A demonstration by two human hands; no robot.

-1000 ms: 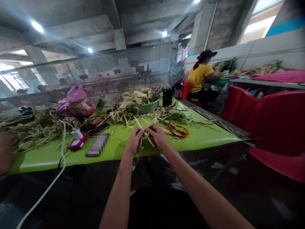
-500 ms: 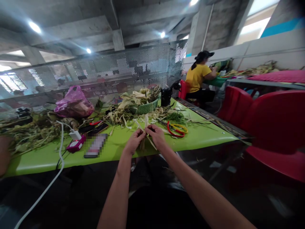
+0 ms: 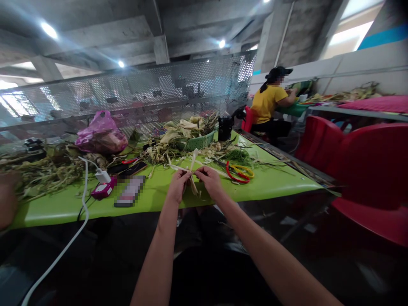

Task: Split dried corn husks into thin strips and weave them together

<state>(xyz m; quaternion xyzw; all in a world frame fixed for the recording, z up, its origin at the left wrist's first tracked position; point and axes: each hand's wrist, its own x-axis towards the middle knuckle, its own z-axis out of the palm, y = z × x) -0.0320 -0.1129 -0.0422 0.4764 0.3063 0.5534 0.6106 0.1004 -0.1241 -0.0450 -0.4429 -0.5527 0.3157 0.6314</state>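
Observation:
Above the front edge of the green table (image 3: 159,192), my left hand (image 3: 178,185) pinches pale, dry husk strips (image 3: 194,160) where they cross. My right hand (image 3: 208,180) is closed beside it, thumb and fingertips pressed together on the same strips. Some strip ends point up and to the left; others hang below the fingers. Just right of my right hand lie scissors (image 3: 239,174) with red and yellow handles. Behind my hands, a green basket (image 3: 199,142) holds a heap of dry husks (image 3: 185,127).
A phone (image 3: 130,192), a purple power socket (image 3: 103,188) and a white cable (image 3: 85,191) lie on the left. Behind them sit a purple plastic bag (image 3: 102,134) and loose dried husks (image 3: 51,174). Red chairs (image 3: 369,165) stand right. A person in yellow (image 3: 269,102) sits further back.
My hands have drawn slightly apart. The crossed strips have turned: one end now reaches further left, and the end that pointed down right now hangs lower between my hands.

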